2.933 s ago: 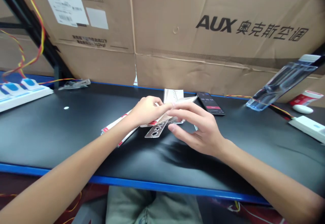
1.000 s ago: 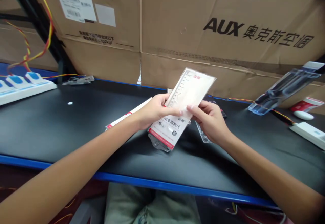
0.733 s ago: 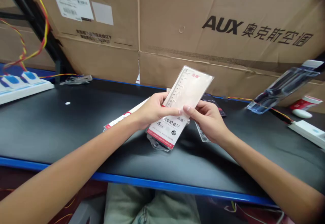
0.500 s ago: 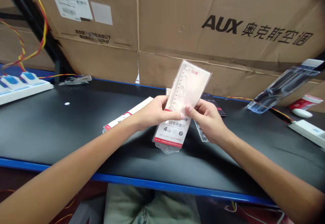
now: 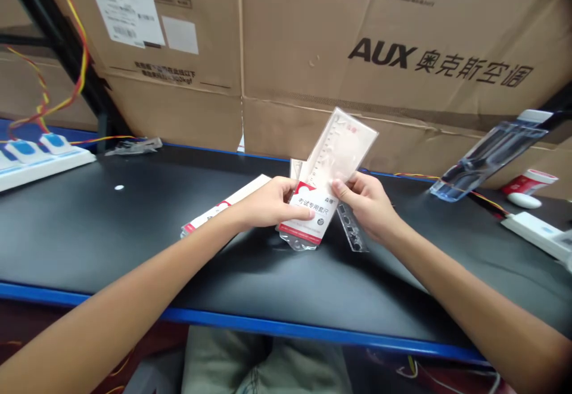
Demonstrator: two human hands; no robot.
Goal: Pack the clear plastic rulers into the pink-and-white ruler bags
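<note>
Packet (image 5: 322, 194) in head view: above middle of black table (image 5: 89, 233), tilted, far end toward right. Left hand (image 5: 268, 204): closed on near part, thumb across front. Right hand (image 5: 369, 204): thumb on right edge, fingers curled behind. Step, as judged: two-handed handling; next move probably calls for even, light pinch. Materials: glossy clear sleeve, flat red-banded card, graduated ruler (image 5: 328, 143); clear stencil strip (image 5: 353, 230) with cut-outs, contact with right hand unclear.
</note>
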